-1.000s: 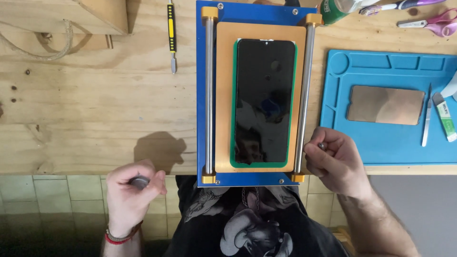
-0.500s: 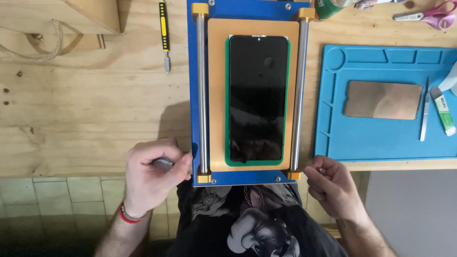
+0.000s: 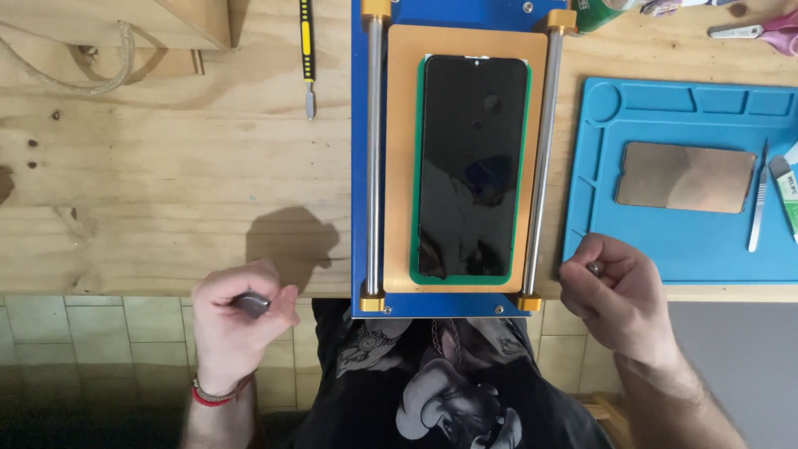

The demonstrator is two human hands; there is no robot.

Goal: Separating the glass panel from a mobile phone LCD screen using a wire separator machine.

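Your left hand (image 3: 237, 320) and right hand (image 3: 619, 295) each clench a small metal handle (image 3: 249, 303) beside the blue fixture (image 3: 453, 154) holding the phone (image 3: 474, 162).

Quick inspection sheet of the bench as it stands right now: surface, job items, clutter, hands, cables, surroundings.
Surface: bare wooden bench, knots showing.
Job's things: black phone lies screen-up in a green frame on an orange plate, between two steel rods of a blue fixture.
Clutter: blue mat holding a bronze plate and scalpel; yellow-handled pry tool; pink scissors.
Grippers: left hand pinches a small grey piece; right hand pinches another.
Cables: rope loop top left; wires nothing seen.
Surroundings: tiled floor below.
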